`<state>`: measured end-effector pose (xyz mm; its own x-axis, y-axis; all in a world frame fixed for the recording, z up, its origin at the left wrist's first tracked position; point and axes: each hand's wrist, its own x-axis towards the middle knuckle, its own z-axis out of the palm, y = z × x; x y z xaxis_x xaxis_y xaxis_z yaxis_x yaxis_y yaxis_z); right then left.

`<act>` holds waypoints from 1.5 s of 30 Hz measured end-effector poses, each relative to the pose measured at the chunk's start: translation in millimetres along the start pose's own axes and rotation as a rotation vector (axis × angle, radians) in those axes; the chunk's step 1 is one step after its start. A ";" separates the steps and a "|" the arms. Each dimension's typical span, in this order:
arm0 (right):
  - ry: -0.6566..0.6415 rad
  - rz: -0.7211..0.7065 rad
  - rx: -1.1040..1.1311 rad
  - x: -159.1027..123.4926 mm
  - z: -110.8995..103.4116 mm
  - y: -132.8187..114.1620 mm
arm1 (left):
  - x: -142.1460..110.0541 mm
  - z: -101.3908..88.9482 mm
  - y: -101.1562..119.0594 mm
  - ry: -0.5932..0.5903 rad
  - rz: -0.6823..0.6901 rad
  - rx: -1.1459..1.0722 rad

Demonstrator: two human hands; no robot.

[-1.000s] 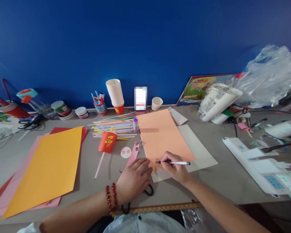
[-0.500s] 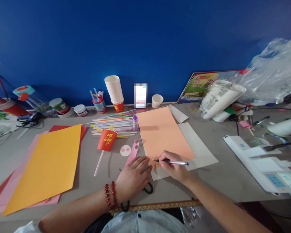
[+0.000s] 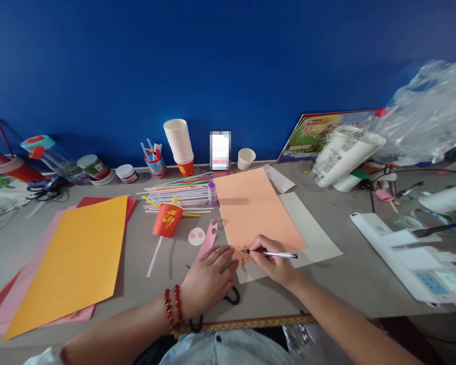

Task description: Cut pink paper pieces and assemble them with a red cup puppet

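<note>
A pen (image 3: 275, 254) is pinched in my right hand (image 3: 273, 261), its tip on the near left corner of an orange paper sheet (image 3: 258, 208). Dark looping pen lines (image 3: 242, 253) show there. My left hand (image 3: 211, 271) lies flat with fingers stretched out, fingertips at the sheet's left edge. Beneath the orange sheet lies a larger white sheet (image 3: 315, 243). Beside my left hand are a pink strip (image 3: 210, 238) with cut-out holes and a white disc (image 3: 196, 236) bearing two pink dots. Further left, a red paper cup (image 3: 167, 220) has a straw below it.
Yellow paper (image 3: 72, 258) tops coloured sheets at left. Straws (image 3: 178, 195) and a purple glue stick (image 3: 212, 193) lie mid-table. Stacked cups (image 3: 179, 142), a phone-like screen (image 3: 220, 150) and a small white cup (image 3: 246, 158) line the blue wall. A power strip (image 3: 399, 261) sits right.
The pen and my right hand have shifted very slightly on the orange paper. My left hand stays in place.
</note>
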<state>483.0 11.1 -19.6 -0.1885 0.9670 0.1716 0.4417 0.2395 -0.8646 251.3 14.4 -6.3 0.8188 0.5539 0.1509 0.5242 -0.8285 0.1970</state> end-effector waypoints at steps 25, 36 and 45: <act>0.053 0.117 0.165 11.4 -26.2 -18.6 | -3.4 7.3 -0.8 0.057 -0.019 -0.002; 0.054 0.054 0.212 31.6 -17.4 -41.0 | -5.9 -38.2 2.8 0.183 0.028 -0.113; 0.075 0.078 0.322 50.9 -7.8 -39.7 | -2.2 -88.4 -68.0 0.182 -0.320 0.044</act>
<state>462.7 51.4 27.1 -0.0945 0.9879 0.1231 0.1502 0.1364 -0.9792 193.2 76.9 65.6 0.5588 0.7878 0.2591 0.7597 -0.6116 0.2210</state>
